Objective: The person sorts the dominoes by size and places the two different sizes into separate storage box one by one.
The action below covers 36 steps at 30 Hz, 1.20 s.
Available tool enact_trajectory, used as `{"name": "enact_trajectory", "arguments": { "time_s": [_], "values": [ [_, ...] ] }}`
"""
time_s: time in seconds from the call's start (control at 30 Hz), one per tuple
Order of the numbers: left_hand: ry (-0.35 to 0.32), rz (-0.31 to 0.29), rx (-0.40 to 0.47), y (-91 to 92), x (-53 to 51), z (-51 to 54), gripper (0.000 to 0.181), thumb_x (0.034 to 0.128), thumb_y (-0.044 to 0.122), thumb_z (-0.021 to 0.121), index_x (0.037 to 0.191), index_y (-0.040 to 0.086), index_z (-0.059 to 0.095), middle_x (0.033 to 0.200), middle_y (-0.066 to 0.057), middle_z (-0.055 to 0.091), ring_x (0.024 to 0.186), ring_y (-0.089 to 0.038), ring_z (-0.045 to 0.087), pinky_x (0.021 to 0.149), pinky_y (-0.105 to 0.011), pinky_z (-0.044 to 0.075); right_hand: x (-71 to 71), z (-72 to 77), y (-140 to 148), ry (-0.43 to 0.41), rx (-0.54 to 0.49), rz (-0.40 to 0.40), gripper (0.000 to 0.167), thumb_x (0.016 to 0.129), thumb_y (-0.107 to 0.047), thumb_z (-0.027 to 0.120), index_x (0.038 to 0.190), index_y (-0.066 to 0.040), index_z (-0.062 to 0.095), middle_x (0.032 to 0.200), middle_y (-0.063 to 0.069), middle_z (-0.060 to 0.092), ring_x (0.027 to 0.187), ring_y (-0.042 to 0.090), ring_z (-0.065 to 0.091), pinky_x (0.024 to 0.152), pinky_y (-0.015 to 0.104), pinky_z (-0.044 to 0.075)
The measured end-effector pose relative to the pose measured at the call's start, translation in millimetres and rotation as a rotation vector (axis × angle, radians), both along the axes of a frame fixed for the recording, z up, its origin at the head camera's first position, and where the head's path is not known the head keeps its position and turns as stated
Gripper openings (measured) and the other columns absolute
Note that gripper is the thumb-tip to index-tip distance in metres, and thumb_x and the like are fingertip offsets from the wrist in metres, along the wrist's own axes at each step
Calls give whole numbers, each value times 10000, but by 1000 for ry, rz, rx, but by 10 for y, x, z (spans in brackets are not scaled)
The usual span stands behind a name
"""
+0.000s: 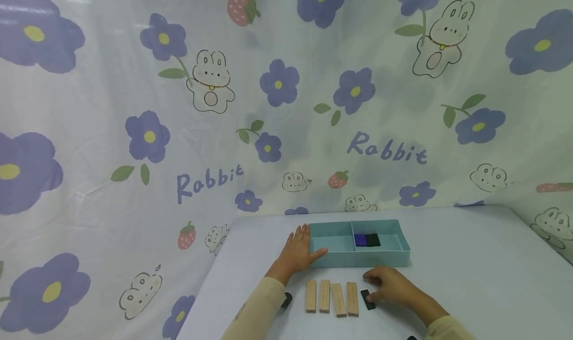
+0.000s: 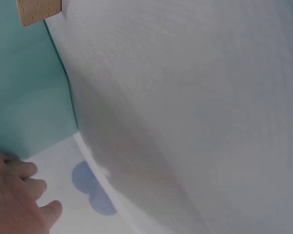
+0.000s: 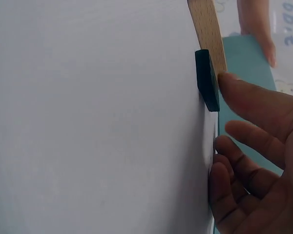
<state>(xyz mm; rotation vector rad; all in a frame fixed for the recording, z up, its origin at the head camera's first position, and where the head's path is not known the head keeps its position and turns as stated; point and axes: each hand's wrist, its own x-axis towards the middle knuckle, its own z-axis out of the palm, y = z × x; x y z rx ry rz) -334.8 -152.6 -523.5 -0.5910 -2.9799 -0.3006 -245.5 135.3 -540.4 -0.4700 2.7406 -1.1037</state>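
My left hand (image 1: pixel 297 250) rests with straight fingers against the left end of a light-blue box (image 1: pixel 362 259), its thumb over the front rim. In the left wrist view, its fingertips (image 2: pixel 36 187) lie past the box's corner. Inside the box's right compartment are a purple block (image 1: pixel 360 240) and a black block (image 1: pixel 373 240), side by side. My right hand (image 1: pixel 394 286) is at a dark flat block (image 1: pixel 368 300) on the table. The right wrist view has its thumb (image 3: pixel 244 95) beside the dark block (image 3: pixel 206 80), while the other fingers are loosely bent and apart from it.
Several wooden blocks (image 1: pixel 338 300) lie in a row in front of the box, left of the dark block. A divider (image 1: pixel 352 236) splits the box in two. Behind the white table (image 1: pixel 470 265) hangs a printed curtain (image 1: pixel 313 131). A small black object (image 1: pixel 287 300) shows beside the left sleeve.
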Motion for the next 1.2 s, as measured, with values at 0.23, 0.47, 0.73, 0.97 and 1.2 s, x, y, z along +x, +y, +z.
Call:
{"name": "enact_trajectory", "arguments": {
  "time_s": [0.23,0.47,0.73,0.97,1.2],
  "values": [
    [-7,4,-2,12,-4,8,1049,877,792,317,1535,-16,191,1588,-168,194,1458,-320,154,1151,-511,146,29,-3,-16,9,28,2,374,636,-170,895,973,-124,740,929,-71,640,892,178,596,829,449,507],
    [-17,14,-5,18,2,23,1102,840,843,243,1539,-8,184,1591,-158,190,1462,-309,143,1155,-501,136,48,8,1,7,14,27,232,695,-144,856,883,-179,725,872,-98,608,858,151,569,803,453,500],
    [-21,15,-7,22,14,50,1075,859,820,274,1540,-6,178,1591,-160,188,1461,-313,144,1154,-504,138,60,41,27,-12,15,74,368,658,-237,896,968,-139,723,931,-80,599,886,161,562,820,453,501],
    [-23,18,9,22,16,47,1030,887,773,341,1538,-10,185,1587,-170,197,1459,-318,152,1153,-508,142,51,29,63,11,-2,120,411,618,-198,918,965,-155,702,935,-78,604,885,166,552,820,467,491],
    [-20,14,18,16,28,47,1010,898,745,383,1534,-16,193,1584,-175,204,1457,-322,161,1149,-513,153,40,-1,49,-1,-39,157,412,621,-150,915,924,-206,641,855,-89,582,815,144,533,735,363,500]
  ]
}}
